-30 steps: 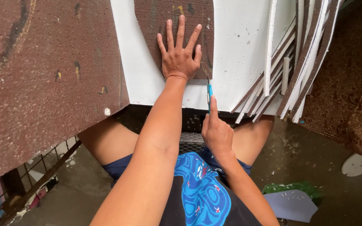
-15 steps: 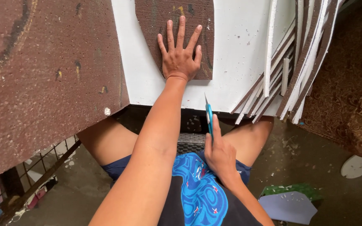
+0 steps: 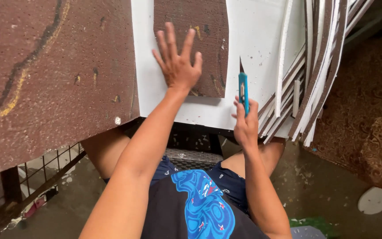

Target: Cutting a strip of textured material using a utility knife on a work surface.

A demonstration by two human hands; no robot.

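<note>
Nearest, right hand [image 3: 245, 125] fisted around a teal utility knife [image 3: 243, 90], blade tip up, just right of the brown template [image 3: 195, 40]. Beyond, left hand [image 3: 177, 65] spread flat, pressing that template onto the white foam sheet [image 3: 257, 35]. Cut foam strips [image 3: 308, 79] fan out right of the knife.
</note>
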